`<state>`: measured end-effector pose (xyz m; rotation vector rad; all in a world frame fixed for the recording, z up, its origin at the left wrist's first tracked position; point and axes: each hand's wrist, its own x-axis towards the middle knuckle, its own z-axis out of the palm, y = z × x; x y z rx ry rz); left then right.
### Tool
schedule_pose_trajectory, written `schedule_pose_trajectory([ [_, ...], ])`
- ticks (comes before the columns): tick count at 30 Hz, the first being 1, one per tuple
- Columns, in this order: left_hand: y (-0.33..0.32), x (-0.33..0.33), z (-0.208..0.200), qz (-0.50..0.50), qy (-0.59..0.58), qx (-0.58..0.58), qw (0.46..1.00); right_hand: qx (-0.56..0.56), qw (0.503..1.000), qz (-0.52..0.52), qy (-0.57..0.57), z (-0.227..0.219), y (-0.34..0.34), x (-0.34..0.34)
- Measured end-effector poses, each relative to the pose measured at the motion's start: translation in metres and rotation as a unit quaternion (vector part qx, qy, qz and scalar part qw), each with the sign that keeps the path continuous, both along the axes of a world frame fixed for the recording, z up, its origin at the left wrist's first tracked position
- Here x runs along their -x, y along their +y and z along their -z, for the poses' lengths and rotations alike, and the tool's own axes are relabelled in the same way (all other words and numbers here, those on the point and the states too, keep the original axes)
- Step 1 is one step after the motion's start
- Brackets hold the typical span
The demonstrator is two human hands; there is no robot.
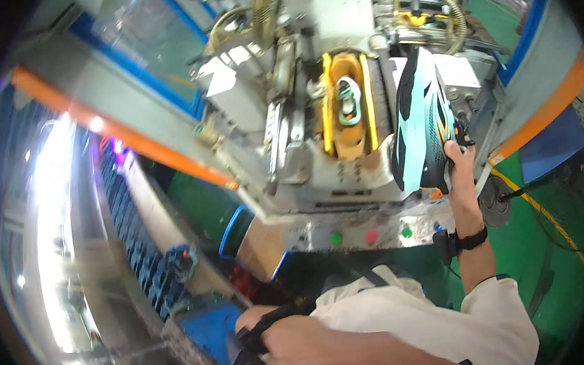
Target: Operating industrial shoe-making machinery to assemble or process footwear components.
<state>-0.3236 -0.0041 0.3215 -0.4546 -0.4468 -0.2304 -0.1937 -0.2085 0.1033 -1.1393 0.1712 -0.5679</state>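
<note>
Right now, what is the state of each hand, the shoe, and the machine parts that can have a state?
Right hand: raised, gripping the shoe's lower end.
Teal and black sports shoe: held upright in the air, sole toward the camera, beside the machine.
Left hand: low near the body, closed on a black handled tool.
Yellow cradle of the grey machine: holds a small pale piece; no shoe in it.
Green and red round buttons: untouched.

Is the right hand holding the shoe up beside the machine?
Yes, the right hand grips the light blue and black shoe by its lower end, sole outward, beside the machine.
</note>
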Motion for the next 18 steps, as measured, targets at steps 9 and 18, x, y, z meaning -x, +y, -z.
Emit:
schedule_pose_trajectory([
  [9,0.021,-0.301,0.257,-0.043,0.002,-0.858,0.511,0.166,0.97,0.164,0.069,-0.005,-0.069,-0.019],
  [18,-0.073,-0.43,0.363,-0.116,0.004,-0.982,0.151,0.272,0.919,0.224,0.176,-0.023,-0.062,-0.076],
])
